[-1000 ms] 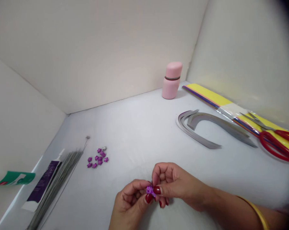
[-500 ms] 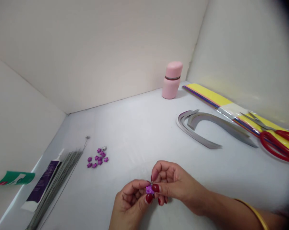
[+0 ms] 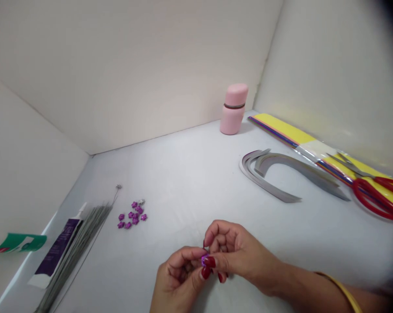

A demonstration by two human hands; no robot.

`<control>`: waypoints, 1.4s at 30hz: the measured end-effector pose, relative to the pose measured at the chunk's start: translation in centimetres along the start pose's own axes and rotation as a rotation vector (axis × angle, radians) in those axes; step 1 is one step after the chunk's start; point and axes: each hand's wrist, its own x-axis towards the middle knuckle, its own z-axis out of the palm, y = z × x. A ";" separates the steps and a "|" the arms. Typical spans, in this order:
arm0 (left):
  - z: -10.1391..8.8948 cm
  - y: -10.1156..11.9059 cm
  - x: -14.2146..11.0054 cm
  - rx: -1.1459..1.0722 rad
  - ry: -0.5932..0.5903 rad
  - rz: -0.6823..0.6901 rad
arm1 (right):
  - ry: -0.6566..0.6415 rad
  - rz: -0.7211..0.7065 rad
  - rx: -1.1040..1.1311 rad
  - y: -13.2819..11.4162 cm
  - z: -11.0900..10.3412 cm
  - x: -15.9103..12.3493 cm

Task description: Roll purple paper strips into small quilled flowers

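Observation:
My left hand and my right hand meet low in the middle of the view. Their fingertips, with dark red nails, pinch a small glittery purple flower bead, which is mostly hidden by them. A small heap of similar purple flower beads lies on the white surface to the left of my hands. Beyond those beads, a bundle of thin grey wire stems reaches toward them, with one stem tip lying above the heap.
A glue tube with a purple label lies beside the stems, and a green card sits at the far left. Curved grey paper strips, a yellow paper-strip pack and red-handled scissors lie right. A pink bottle stands against the back wall.
My fingertips have closed further over the purple flower bead, so less of it shows. My hands have shifted only slightly, and the objects on the surface have not moved.

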 end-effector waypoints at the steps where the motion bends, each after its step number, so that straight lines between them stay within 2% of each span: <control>1: 0.0 0.0 0.0 -0.002 0.005 0.002 | 0.000 0.001 -0.008 0.0 0.0 0.0; 7: -0.3 -0.1 0.1 -0.031 0.130 0.014 | -0.040 -0.024 -0.022 -0.3 0.0 0.1; 18: 0.0 -0.2 0.1 -0.051 0.121 -0.027 | -0.011 0.005 -0.084 0.2 -0.1 0.2; 26: 0.0 0.0 0.0 -0.043 0.157 0.036 | -0.041 0.020 -0.110 -0.1 0.0 0.2; 30: -0.1 -0.1 0.1 -0.041 0.071 0.073 | -0.048 0.055 -0.148 -0.1 0.0 0.2; 36: -1.2 -1.7 0.6 -0.015 -0.071 0.151 | -0.046 0.042 -0.123 0.1 -0.1 0.1; 42: -1.7 -2.0 0.6 0.154 -0.042 0.292 | -0.046 0.046 -0.176 0.0 0.3 0.1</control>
